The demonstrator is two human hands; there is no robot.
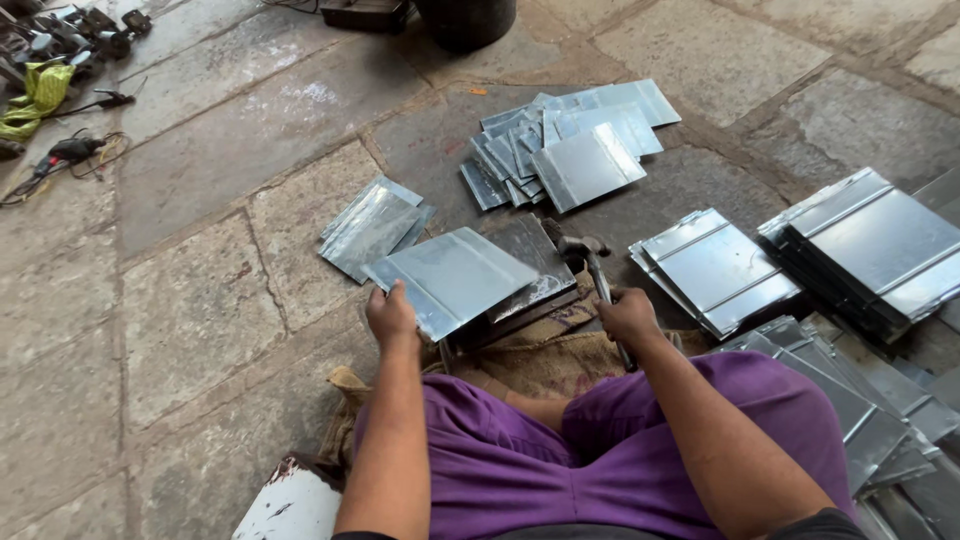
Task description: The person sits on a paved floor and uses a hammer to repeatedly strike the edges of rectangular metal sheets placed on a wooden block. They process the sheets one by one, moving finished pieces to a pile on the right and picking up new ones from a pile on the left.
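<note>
My left hand grips the near corner of a shiny folded metal sheet, which lies on a dark flat block in front of my knees. My right hand is closed around the handle of a hammer; its head rests just right of the block's far edge. I sit cross-legged in purple trousers on a piece of burlap sacking.
Stacks of similar metal sheets lie around on the stone floor: a small pile at left, a scattered heap ahead, neat stacks at right. A dark tub stands far ahead. Tools and cables lie at top left.
</note>
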